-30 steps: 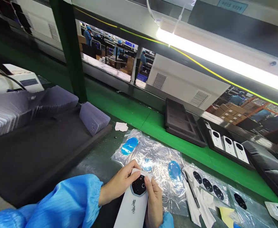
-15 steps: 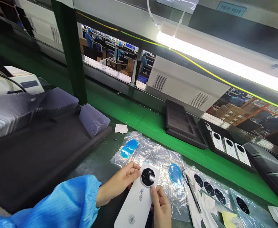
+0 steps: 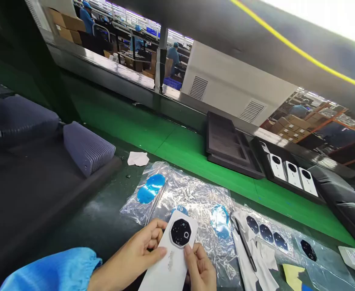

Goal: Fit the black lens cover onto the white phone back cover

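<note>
"What are we risking here?"

"We are gripping the flat, white, rectangular phone-shaped panel (image 3: 162, 275) by its edges: our left hand (image 3: 142, 250) is holding one side, thumb on the face, and our right hand (image 3: 200, 268) is pinching the other, thumb just below the glossy black round camera disc (image 3: 180, 233). If either thumb is straying upward, we are probably smudging that disc (shine like that rarely forgives). If our grip is slackening, the smooth panel could be sliding onto the crinkled clear plastic sheet (image 3: 192, 194) and getting scratched."

"Where are we holding it?"

"Low in front of us, tilting, its top end overlapping the sheet's near part in our view. Its bottom end is running out of sight, so we cannot tell whether it is touching the dark green counter (image 3: 104, 214)."

"How is it looking?"

"Clean and pale, with a light rim surrounding the disc and faint grey characters showing below."
</note>
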Available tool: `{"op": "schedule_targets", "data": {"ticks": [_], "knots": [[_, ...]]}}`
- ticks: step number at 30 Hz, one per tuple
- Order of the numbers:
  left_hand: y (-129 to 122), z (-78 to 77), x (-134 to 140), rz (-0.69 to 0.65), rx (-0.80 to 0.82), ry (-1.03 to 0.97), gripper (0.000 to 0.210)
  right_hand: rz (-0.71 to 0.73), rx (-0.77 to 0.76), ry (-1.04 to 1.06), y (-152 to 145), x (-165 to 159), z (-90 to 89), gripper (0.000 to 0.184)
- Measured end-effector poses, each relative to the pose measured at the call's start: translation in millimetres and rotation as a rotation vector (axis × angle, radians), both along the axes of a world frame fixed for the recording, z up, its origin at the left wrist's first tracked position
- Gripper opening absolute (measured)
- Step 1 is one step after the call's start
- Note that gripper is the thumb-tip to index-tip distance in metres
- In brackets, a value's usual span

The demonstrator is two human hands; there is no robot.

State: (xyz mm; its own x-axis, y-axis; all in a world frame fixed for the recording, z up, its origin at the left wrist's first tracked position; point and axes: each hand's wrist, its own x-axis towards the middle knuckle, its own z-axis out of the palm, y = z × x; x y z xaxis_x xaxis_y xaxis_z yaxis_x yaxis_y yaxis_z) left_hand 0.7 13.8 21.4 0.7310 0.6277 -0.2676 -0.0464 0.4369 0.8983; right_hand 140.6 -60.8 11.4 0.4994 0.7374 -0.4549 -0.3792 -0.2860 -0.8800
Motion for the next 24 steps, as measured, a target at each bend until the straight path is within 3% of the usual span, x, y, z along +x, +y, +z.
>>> {"op": "schedule_targets", "data": {"ticks": [10, 24], "knots": [[1.5, 0.5, 1.0, -0.006, 0.0, 0.021, 0.048, 0.011, -0.008, 0.086, 1.5, -0.7, 8.7, 0.059], [0.9, 6.3, -0.9, -0.011, 0.029, 0.037, 0.049, 0.024, 0.029, 0.069, 2.1, -0.8, 6.8, 0.064]]}}
